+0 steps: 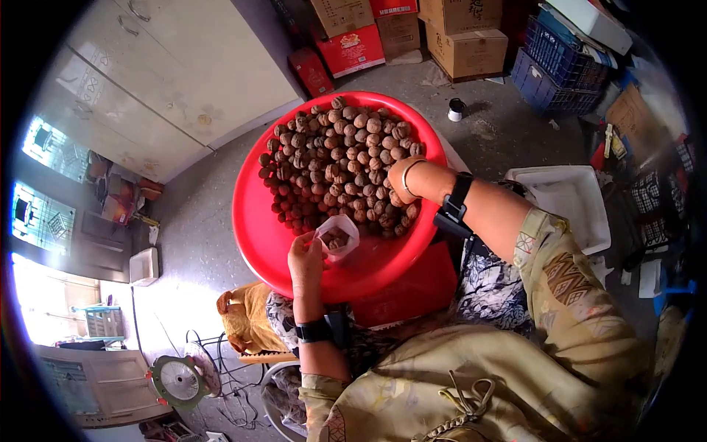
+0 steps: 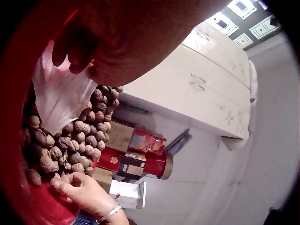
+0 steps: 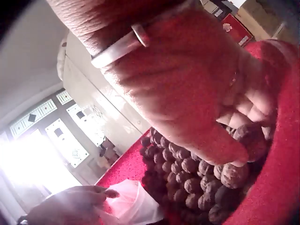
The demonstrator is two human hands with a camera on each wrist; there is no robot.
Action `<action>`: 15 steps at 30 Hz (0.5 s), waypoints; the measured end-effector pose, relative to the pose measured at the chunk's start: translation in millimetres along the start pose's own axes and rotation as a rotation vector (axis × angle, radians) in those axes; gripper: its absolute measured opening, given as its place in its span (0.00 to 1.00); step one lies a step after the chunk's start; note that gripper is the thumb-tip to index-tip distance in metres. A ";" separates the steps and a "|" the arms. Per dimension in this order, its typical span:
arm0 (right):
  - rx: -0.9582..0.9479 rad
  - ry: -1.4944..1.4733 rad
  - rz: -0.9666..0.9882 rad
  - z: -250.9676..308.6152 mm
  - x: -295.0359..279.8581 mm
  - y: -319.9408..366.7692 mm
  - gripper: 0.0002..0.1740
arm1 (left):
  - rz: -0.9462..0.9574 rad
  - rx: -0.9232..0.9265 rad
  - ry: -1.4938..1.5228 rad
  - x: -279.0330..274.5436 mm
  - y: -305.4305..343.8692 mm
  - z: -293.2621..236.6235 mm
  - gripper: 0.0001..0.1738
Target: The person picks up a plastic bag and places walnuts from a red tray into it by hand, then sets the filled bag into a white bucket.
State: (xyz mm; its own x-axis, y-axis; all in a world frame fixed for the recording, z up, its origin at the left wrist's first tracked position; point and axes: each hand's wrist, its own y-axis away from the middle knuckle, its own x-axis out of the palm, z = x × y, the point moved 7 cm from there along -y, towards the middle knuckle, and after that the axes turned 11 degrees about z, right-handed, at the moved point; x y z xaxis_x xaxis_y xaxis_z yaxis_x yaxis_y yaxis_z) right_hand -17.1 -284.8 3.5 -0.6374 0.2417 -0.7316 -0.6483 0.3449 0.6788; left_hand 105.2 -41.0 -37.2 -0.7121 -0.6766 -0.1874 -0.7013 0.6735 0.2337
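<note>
Brown walnuts (image 1: pixel 335 151) are heaped in a round red basin (image 1: pixel 250 228). The left hand (image 1: pixel 305 261) pinches the edge of a thin white plastic bag (image 1: pixel 349 237), which stands open over the basin's near side with several walnuts inside. At the right side of the heap, the right hand (image 1: pixel 416 180) reaches down among the walnuts. Its thumb and fingers curl round a dark walnut (image 3: pixel 251 138) in the right wrist view, beside the basin's wall. The left wrist view shows the bag (image 2: pixel 63 96) hanging from the left fingers, the right hand (image 2: pixel 91 194) beyond it.
Cardboard boxes (image 1: pixel 468 51) and red boxes (image 1: pixel 352 50) stand behind the basin. A white tray (image 1: pixel 600 214) lies to the right, with blue crates (image 1: pixel 549 81) farther back. A white cabinet (image 1: pixel 184 66) is at the left; a fan (image 1: pixel 179 379) stands lower left. A cup (image 1: pixel 456 109) sits on the floor.
</note>
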 end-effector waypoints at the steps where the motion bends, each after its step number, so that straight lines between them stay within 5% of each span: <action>1: -0.076 -0.005 0.010 3.6 -1.6 2.7 0.18 | -0.005 -0.001 0.002 -1.4 0.1 -0.3 0.15; 5: -0.216 -0.045 -0.080 21.3 -11.8 1.9 0.16 | 0.039 -0.002 0.141 -0.1 2.4 -4.2 0.14; 8: -0.465 -0.470 -0.330 34.6 -36.7 21.3 0.12 | 0.040 0.000 0.167 1.6 6.3 -10.3 0.15; 15: -0.793 -0.760 -0.508 68.5 -53.9 45.5 0.17 | 0.049 0.009 0.186 2.1 4.1 -9.1 0.16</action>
State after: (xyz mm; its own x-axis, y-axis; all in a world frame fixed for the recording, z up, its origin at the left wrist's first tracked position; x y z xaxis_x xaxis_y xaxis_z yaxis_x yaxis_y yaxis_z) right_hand 16.3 -220.0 69.5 -0.0013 0.8031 -0.5959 -0.9986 -0.0323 -0.0413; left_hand 101.1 -42.4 -28.0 -0.7279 -0.6857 0.0035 -0.6668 0.7090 0.2294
